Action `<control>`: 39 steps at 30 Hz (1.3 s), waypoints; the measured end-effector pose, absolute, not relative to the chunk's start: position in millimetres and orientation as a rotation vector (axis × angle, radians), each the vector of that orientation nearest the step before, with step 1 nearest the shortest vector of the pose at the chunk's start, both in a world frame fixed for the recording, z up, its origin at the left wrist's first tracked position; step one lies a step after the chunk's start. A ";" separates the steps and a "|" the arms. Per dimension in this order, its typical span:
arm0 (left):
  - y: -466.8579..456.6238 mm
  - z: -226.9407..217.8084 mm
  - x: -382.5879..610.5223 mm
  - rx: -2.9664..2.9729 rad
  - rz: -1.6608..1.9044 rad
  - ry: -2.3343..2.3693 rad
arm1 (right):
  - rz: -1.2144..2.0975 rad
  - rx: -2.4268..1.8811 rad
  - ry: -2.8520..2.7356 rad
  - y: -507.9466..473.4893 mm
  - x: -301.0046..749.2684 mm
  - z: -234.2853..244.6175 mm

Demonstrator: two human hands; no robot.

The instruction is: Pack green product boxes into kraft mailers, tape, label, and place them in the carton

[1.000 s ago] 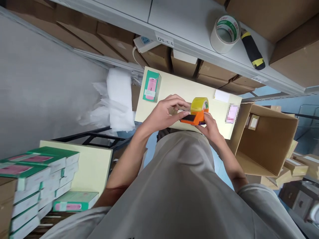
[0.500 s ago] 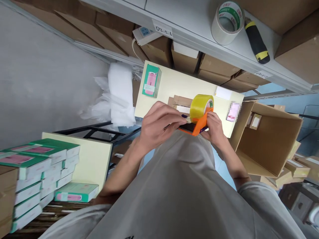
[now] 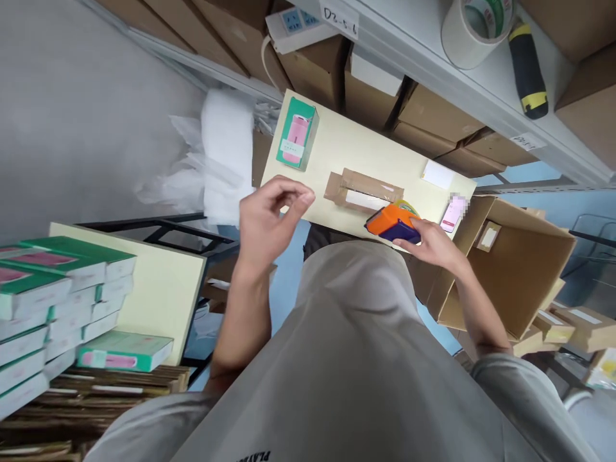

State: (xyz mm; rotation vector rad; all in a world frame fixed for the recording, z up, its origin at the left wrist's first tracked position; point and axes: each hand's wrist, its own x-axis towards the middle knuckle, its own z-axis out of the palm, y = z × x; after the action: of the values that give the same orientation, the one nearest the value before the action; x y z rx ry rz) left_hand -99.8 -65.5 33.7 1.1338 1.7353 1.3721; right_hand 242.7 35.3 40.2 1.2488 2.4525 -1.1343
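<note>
My right hand [image 3: 430, 242] grips an orange and purple tape dispenser [image 3: 397, 221] above the near edge of the pale yellow table [image 3: 332, 141]. Part of the tape roll [image 3: 408, 207] shows behind it. My left hand [image 3: 269, 218] is raised left of the dispenser, apart from it, thumb and fingers drawn together in a pinch; whatever they hold, if anything, cannot be made out. Between the hands, a small brown carton [image 3: 373, 186] with a white label lies on the table. A green box with a pink bottle picture [image 3: 296, 135] stands at the table's far left.
A phone [image 3: 451, 215] and a white card [image 3: 437, 173] lie toward the table's right end. Beside it is a large open carton [image 3: 520, 269]. Stacked green boxes [image 3: 62, 295] are at left. A shelf [image 3: 409, 51] with a tape roll [image 3: 474, 38] and black-yellow tool [image 3: 528, 70] runs above.
My left hand has moved left, away from the dispenser's tape end. My right hand has turned and lowered the dispenser, uncovering more of the brown carton. The view has shifted slightly.
</note>
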 end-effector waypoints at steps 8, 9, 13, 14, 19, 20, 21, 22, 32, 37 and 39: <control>-31.6 -99.1 -95.6 0.486 1.327 1.698 | -1.287 1.208 2.072 113.2 211.0 29.0; -29.9 -109.4 -94.8 0.453 1.330 1.699 | -1.280 1.205 2.057 118.4 206.5 24.5; -26.0 -143.4 -93.5 0.360 1.322 1.688 | -1.260 1.203 1.993 128.3 191.1 8.1; -25.1 -151.2 -93.0 0.344 1.321 1.685 | -1.254 1.209 1.977 129.1 188.0 5.4; -20.4 -183.8 -88.2 0.274 1.303 1.676 | -1.204 1.225 1.932 130.3 176.1 1.5; -19.7 -188.4 -86.9 0.266 1.291 1.672 | -1.192 1.231 1.923 130.3 174.5 2.0; -19.0 -192.3 -85.3 0.260 1.277 1.670 | -1.181 1.237 1.915 130.3 173.1 2.7; -18.3 -195.6 -83.3 0.256 1.260 1.670 | -1.172 1.242 1.910 130.1 171.8 3.4; -14.8 -215.0 -55.5 0.387 1.191 1.673 | -1.148 1.238 1.920 126.4 166.5 5.3; -9.8 -201.5 -61.5 0.492 1.167 1.747 | -1.126 1.247 1.890 126.0 166.4 4.3; -0.9 -191.7 -58.6 0.677 1.231 1.752 | -1.120 1.234 1.894 125.8 165.8 3.3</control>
State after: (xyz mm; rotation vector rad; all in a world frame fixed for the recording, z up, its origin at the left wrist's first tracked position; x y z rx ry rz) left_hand -58.6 -0.9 -191.7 0.6769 1.7525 1.2314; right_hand 165.8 125.8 3.3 1.2340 1.8935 -1.1204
